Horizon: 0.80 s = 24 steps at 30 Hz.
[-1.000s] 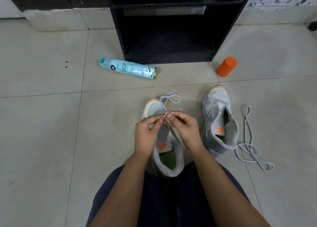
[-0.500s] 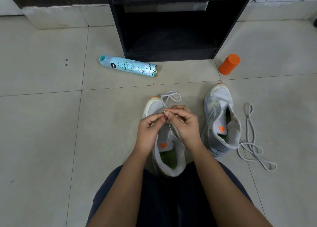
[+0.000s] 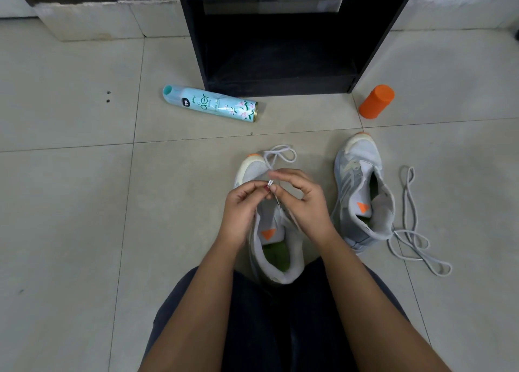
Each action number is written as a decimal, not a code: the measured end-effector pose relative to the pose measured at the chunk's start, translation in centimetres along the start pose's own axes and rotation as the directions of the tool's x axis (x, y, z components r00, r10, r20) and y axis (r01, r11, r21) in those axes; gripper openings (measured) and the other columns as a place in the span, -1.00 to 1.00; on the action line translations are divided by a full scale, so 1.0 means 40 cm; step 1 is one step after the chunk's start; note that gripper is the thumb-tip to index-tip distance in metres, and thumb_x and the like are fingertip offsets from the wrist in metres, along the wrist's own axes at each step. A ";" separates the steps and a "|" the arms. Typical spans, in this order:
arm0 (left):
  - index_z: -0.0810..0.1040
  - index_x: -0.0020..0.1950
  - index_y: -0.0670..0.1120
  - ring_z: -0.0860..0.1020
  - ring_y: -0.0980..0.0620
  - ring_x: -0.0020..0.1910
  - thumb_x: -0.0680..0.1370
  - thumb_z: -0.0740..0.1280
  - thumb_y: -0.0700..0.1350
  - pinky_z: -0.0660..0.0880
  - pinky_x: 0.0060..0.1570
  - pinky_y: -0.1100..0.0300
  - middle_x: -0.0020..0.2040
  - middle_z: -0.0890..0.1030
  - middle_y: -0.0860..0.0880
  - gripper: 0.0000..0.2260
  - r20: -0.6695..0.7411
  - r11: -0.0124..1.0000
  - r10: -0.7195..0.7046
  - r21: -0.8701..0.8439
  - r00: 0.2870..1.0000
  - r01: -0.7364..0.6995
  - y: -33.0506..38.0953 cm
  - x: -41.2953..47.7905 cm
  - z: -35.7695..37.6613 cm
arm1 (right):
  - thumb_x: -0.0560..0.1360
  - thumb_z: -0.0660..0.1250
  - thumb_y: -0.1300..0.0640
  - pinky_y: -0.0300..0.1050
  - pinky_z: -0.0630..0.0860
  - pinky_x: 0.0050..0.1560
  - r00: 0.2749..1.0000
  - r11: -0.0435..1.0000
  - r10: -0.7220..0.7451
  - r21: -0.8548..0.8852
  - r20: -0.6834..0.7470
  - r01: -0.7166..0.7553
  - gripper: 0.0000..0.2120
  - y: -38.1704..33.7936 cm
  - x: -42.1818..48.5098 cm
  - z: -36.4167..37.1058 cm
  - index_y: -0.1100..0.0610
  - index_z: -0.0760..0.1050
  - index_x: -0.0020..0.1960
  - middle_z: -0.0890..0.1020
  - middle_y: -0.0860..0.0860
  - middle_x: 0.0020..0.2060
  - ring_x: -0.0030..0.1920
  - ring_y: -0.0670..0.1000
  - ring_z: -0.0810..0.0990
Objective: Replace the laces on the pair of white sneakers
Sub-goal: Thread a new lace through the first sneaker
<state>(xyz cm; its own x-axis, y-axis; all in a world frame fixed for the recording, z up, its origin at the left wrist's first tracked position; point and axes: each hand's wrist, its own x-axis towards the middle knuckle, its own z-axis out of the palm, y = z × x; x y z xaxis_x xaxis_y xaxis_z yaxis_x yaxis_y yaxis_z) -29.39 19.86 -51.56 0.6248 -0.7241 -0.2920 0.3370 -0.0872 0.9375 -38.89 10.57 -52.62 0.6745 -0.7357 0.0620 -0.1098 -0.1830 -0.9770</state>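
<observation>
The left hand had its thumb and forefinger closed in a fine pinch on the stiff tip of the lace, its other fingers tucked under. The right hand met it from 3 o'clock, fingers arched and curled, and its forefinger and thumb appeared to nip the same lace just beside the tip. How firmly it gripped could not be told. Holding the tip so close between both hands was probably meant to steady and aim it at an eyelet, since a limp lace needs guiding.

Directly under the hands, running from 12 to 6 o'clock, lay the near sneaker, toe pointing away and heel against the person's lap, so the eyelet rows faced up within easy reach. From the pinch the lace ran toward 12 o'clock and lay looped over the toe.

At 3 o'clock, apart from the hands, the second sneaker stood unlaced with its tongue open, seemingly waiting its turn. Just beyond it a loose lace sprawled on the floor.

Farther out, a spray can lay on its side at 11 o'clock, an orange container stood at 1 o'clock, and a black shelf unit stood at 12.
</observation>
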 end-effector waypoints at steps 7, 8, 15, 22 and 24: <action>0.60 -0.16 -0.34 0.59 0.11 -0.22 0.54 0.28 -0.34 0.49 -0.10 0.33 -0.29 0.62 -0.09 -0.86 -0.007 0.999 -0.037 0.031 0.999 0.037 -0.005 0.006 -0.014 | 0.53 0.28 0.35 -0.23 0.48 0.19 0.950 0.880 0.289 0.359 0.116 -0.312 -0.78 -0.006 0.000 0.029 0.29 0.57 0.15 0.64 0.11 0.07 0.17 -0.04 0.58; 0.62 -0.14 -0.31 0.60 0.11 -0.18 0.54 0.29 -0.32 0.49 -0.07 0.30 -0.24 0.64 -0.09 -0.86 -0.001 0.997 -0.036 0.068 0.999 0.036 -0.011 0.008 -0.016 | 0.53 0.28 0.36 -0.23 0.50 0.17 0.940 0.855 0.319 0.391 0.119 -0.340 -0.79 -0.008 -0.003 0.030 0.28 0.58 0.13 0.67 0.07 0.03 0.13 -0.04 0.60; 0.26 0.43 0.12 0.38 0.18 0.35 0.65 0.12 -0.11 0.24 0.44 0.10 0.33 0.42 0.13 -0.65 0.023 0.932 0.113 0.345 0.993 -0.114 -0.052 0.044 -0.050 | 0.62 0.12 0.31 -0.19 0.54 -0.04 0.916 0.768 0.398 0.565 -0.052 -0.301 -0.80 -0.031 0.007 0.032 0.22 0.48 -0.10 0.65 0.10 -0.21 -0.15 0.00 0.63; -0.10 0.53 0.22 0.18 0.11 0.50 0.67 -0.16 0.06 -0.32 0.47 -0.02 0.50 0.29 0.09 -0.59 0.089 0.671 -0.148 0.740 0.985 0.034 -0.060 0.036 -0.017 | 0.59 0.09 0.33 -0.38 0.19 -0.57 0.810 0.794 0.581 0.165 0.074 -0.585 -0.70 -0.129 -0.027 -0.009 0.14 0.38 -0.28 0.35 -0.11 -0.60 -0.59 -0.18 0.26; -0.06 0.54 0.21 0.20 0.09 0.50 0.67 -0.16 0.06 -0.34 0.45 -0.02 0.46 0.36 0.05 -0.59 0.057 0.648 -0.148 0.760 0.987 0.053 -0.061 0.035 -0.013 | 0.57 0.12 0.33 -0.37 0.19 -0.57 0.733 0.735 0.673 0.024 0.100 -0.678 -0.70 -0.154 -0.061 -0.062 0.13 0.38 -0.31 0.36 -0.09 -0.60 -0.59 -0.17 0.29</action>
<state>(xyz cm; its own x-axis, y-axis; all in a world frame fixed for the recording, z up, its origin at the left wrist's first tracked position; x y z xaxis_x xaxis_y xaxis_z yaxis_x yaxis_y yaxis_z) -28.97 19.40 -54.36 0.5267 -0.7413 -0.4161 -0.2835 -0.6146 0.7362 -41.68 11.88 -46.23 0.4932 -0.5972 -0.6326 -0.5208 0.3797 -0.7646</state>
